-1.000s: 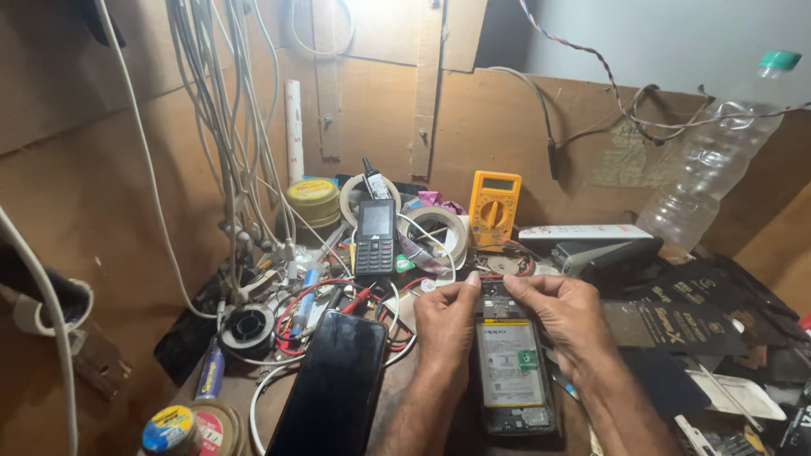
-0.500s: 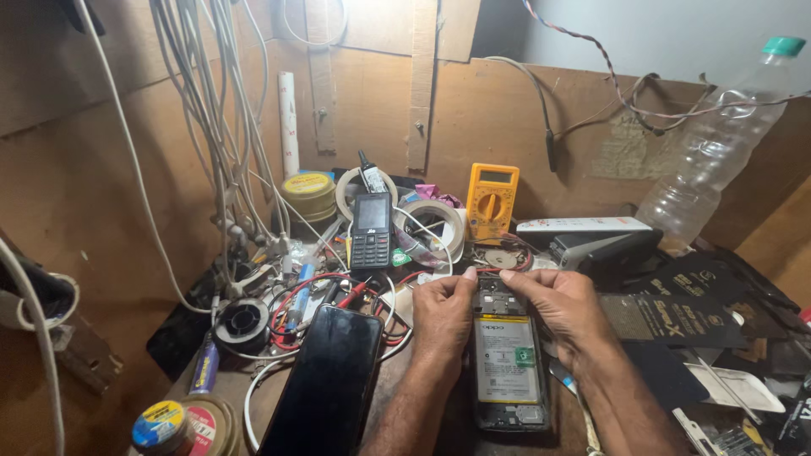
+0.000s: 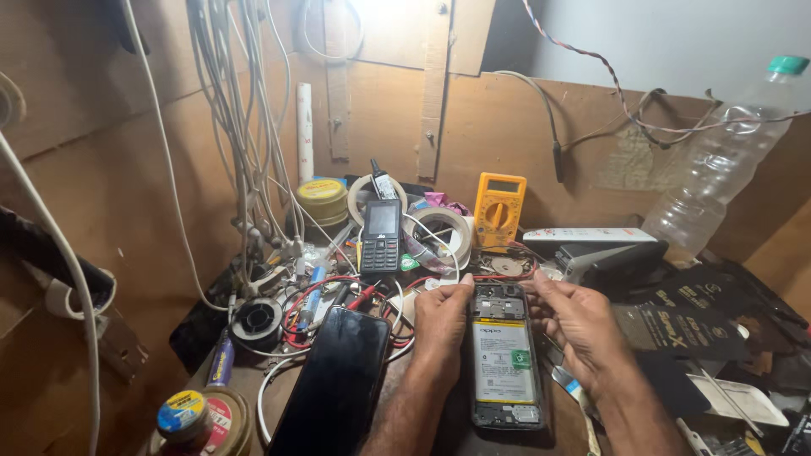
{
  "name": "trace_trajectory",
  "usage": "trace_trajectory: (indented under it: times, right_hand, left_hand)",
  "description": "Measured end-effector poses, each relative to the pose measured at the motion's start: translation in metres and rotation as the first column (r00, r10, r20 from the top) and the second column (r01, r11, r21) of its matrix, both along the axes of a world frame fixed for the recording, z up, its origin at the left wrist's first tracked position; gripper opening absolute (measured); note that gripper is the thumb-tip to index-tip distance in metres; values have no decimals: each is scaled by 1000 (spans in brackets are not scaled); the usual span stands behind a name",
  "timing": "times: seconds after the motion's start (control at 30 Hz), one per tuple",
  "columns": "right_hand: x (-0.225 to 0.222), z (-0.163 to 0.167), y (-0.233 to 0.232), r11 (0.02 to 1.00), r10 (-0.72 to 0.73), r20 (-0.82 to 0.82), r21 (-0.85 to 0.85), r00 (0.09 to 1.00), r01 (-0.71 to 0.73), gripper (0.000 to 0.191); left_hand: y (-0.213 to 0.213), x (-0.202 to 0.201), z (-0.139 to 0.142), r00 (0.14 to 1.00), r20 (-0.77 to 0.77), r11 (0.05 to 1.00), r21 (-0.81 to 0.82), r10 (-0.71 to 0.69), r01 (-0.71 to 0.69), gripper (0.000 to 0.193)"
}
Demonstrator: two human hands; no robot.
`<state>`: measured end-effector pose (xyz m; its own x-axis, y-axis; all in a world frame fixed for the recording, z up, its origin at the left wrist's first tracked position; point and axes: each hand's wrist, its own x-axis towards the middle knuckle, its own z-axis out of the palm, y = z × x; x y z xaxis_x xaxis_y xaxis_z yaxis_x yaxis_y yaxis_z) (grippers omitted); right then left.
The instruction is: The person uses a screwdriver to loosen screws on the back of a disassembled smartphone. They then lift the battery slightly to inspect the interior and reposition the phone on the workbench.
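Note:
An opened smartphone (image 3: 505, 359) lies flat on the bench with its back cover off, showing a white battery and dark circuit boards. My left hand (image 3: 441, 325) rests along its left edge, fingertips pinched at the top left corner. My right hand (image 3: 577, 319) lies on the right side, fingertips touching the upper right of the board. Whether a small part sits between the fingertips is too small to tell. A black phone back cover (image 3: 334, 384) lies just left of my left forearm.
A keypad phone (image 3: 381, 236) stands behind, beside tape rolls (image 3: 439, 230) and a yellow multimeter (image 3: 498, 209). Red and white wires (image 3: 308, 291) tangle at left near a solder spool (image 3: 256, 321). A plastic bottle (image 3: 718, 181) leans at right. Tins (image 3: 203, 418) sit front left.
The view has drifted slightly. Both hands stay at the top of the opened phone, with only small finger shifts.

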<state>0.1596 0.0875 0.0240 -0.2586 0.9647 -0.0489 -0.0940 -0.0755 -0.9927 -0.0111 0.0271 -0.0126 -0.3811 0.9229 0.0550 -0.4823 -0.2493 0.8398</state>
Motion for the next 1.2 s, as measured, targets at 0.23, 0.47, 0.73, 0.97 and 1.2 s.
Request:
trace_trajectory:
  times: [0.23,0.47,0.73,0.97,1.2]
  right_hand:
    - [-2,0,-11,994,-27,155,110,988,10,21]
    - [-14,16,-27,894,-203,291,445,935,56,19]
    - [-13,14,-25,940,-174,297,335,939,68,21]
    - [-11,7,-19,941,-143,219,332,965,64,21]
    - [-14,11,-24,902,-214,250,423,944,92,24]
  left_hand:
    - [2,-2,1,999,41,1000,-22,-16,17,36]
    - [2,-1,0,1000,6,999,-50,-11,12,37]
    - [2,-1,0,1000,-3,999,-35,-6,5,38]
    - [2,-1,1,1000,4,998,-58,-29,30,42]
    - [5,0,-2,999,41,997,-66,-26,28,43]
